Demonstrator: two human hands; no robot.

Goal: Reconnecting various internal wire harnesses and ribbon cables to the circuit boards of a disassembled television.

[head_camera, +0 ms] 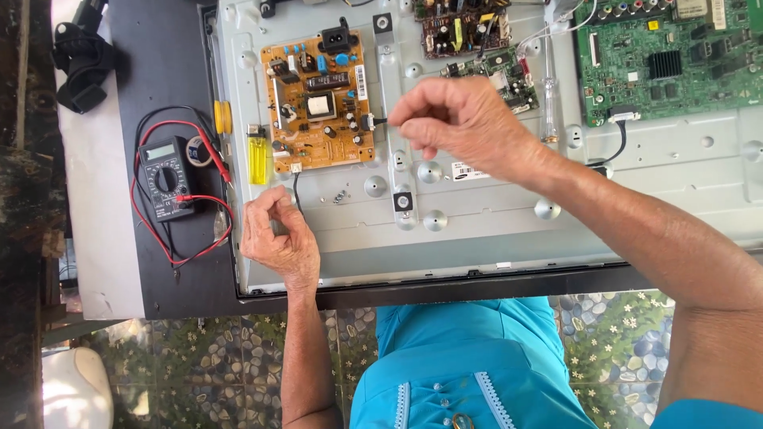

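Observation:
An opened flat-screen set lies back up, its grey metal chassis point(493, 214) bare. A brown power board point(319, 103) is mounted at its left. My right hand point(453, 123) hovers just right of that board, fingers pinched on a thin black cable point(380, 121) that runs to a connector on the board's right edge. My left hand point(278, 234) rests on the chassis below the board, fingers closed around another black wire point(296, 187) coming from the board's lower edge.
A black multimeter point(165, 176) with red and black leads lies on the dark table at left. A yellow lighter point(258, 157) sits beside the power board. A green main board point(668, 56) is at upper right. Loose screws point(339, 195) lie on the chassis.

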